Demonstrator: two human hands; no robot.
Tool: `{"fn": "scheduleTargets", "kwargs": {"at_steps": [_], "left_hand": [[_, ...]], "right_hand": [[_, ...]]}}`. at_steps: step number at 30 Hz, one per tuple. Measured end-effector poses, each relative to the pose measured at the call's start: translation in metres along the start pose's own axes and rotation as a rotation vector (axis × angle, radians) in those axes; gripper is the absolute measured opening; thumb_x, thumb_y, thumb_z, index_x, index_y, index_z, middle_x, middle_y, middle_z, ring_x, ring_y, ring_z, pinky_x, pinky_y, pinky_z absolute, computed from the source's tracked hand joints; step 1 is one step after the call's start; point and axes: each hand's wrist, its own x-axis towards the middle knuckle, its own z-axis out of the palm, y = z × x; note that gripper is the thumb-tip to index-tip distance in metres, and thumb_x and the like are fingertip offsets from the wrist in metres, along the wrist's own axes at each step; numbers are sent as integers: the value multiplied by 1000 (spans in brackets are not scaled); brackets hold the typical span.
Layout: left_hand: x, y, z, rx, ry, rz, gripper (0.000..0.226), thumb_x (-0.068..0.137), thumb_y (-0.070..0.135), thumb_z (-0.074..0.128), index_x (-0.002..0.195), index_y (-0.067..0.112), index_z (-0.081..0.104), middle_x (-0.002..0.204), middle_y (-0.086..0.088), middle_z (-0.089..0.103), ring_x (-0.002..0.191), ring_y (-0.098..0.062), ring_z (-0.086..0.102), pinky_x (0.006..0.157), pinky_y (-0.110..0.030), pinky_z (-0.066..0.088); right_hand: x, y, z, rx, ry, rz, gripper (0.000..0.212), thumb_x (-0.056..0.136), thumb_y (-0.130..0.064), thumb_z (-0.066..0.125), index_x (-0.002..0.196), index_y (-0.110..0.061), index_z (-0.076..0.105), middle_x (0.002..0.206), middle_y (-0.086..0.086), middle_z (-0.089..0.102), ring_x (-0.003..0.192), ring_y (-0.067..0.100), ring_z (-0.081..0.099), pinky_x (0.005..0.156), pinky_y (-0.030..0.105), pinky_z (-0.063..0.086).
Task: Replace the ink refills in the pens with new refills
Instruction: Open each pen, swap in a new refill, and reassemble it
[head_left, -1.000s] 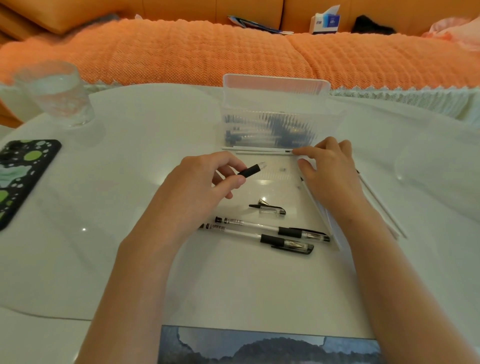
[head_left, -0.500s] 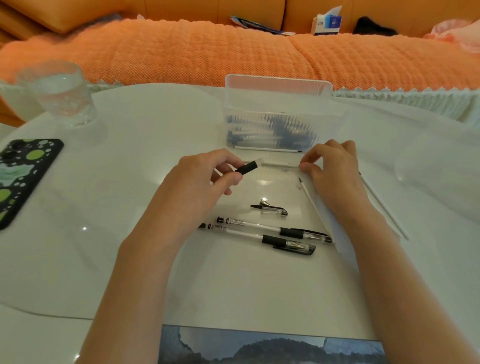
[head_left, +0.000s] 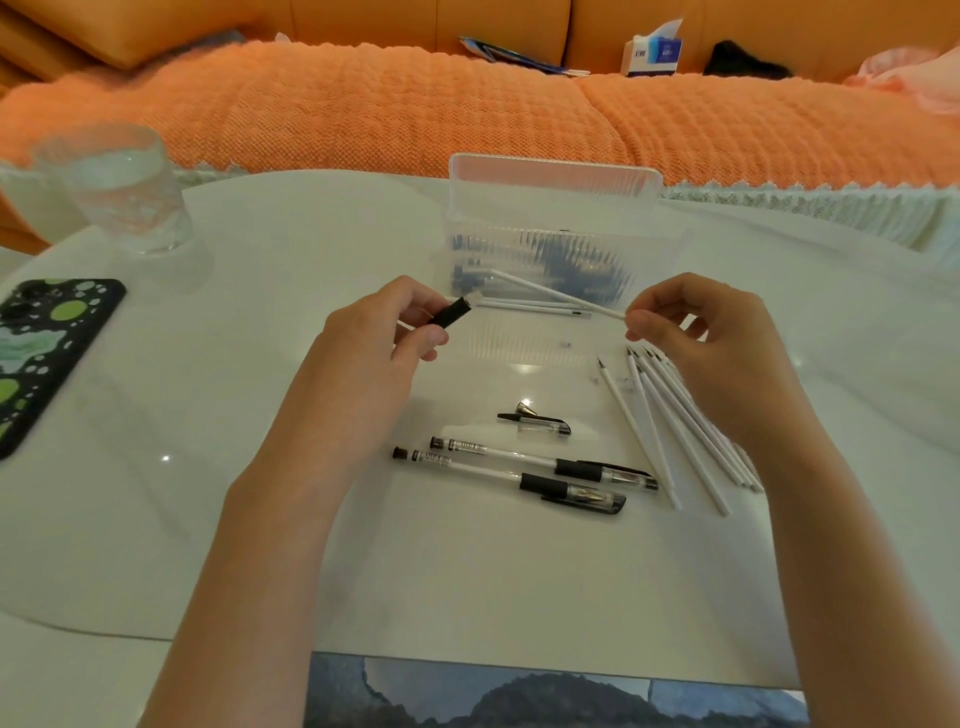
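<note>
— What lies nearest you on the white table (head_left: 467, 582)?

— By the near edge, a dark stone-patterned panel (head_left: 545, 696). Past it, between my forearms, two capped pens (head_left: 535, 467) lie side by side, with a loose pen cap (head_left: 535, 422) just beyond. To their right, a fan of loose refills (head_left: 670, 436); my right wrist covers their far ends.

— And your hands?

— My left hand (head_left: 363, 358) is curled round a pen barrel (head_left: 452, 314), black grip end poking out, the rest hidden in my fist. My right hand (head_left: 711, 343) pinches one white refill (head_left: 556, 293) by its end between thumb and forefinger. The refill slants away across the front of the clear plastic box (head_left: 550, 244), apart from the barrel.

— What is farther off?

— The box stands with its lid up and dark contents blurred behind its ribbed wall. At far left are a glass (head_left: 117, 187) and, nearer, a phone (head_left: 47, 353) in a green-spotted case. Behind everything is an orange sofa cover (head_left: 363, 114).
</note>
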Motion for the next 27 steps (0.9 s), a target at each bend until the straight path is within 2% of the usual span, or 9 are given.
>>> {"fn": "scheduleTargets", "kwargs": {"at_steps": [4,13,16,19,22,25,27], "left_hand": [[1,-1,-2,2,5,-7,15,93,13,55,95,27,59,89,10,67,81,2,62,65,-7,39],[0,-1,-3,11,4,10,15,92,12,57,97,25,63,88,9,67,83,-1,61,60,-1,35],[0,-2,-4,15,7,16,18,90,12,59,96,28,65,88,10,66,86,-3,60,66,-4,35],[-2,-1,-6,33,10,33,19,89,12,62,95,29,67,91,9,67,92,-6,61,78,-15,39],[-3,1,-8,76,10,37,19,87,12,64,95,28,70,94,7,68,97,-8,61,86,-25,41],[-4,2,-6,86,-21,35,18,86,15,65,95,30,72,95,10,68,97,-5,61,88,-27,43],[-5,4,-1,76,-60,31,18,87,18,65,97,32,71,96,13,67,97,-1,60,87,-22,43]], "right_hand": [[-3,-2,-1,-18,-18,-19,16,89,-16,62,78,-29,62,72,-15,63,70,-11,46,61,4,32],[-1,-2,0,-53,-46,-35,20,88,-14,63,76,-30,61,71,-17,61,74,-10,46,64,4,32],[-3,0,-1,-58,-47,-18,18,87,-13,63,78,-29,62,78,-13,60,76,-12,45,66,0,31],[-3,0,-2,-93,-50,-2,15,86,-14,63,80,-28,63,88,-5,58,78,-17,43,68,-4,28],[-4,-1,-2,-107,-54,-5,12,86,-15,64,82,-26,64,88,-11,52,78,-20,41,69,-6,27],[-4,-7,3,-83,-95,-29,10,85,-16,65,82,-25,66,85,-12,53,77,-14,44,68,-3,30],[-5,-13,10,-22,-135,-43,10,85,-17,67,80,-26,67,83,-9,60,73,-6,48,66,3,34]]}}
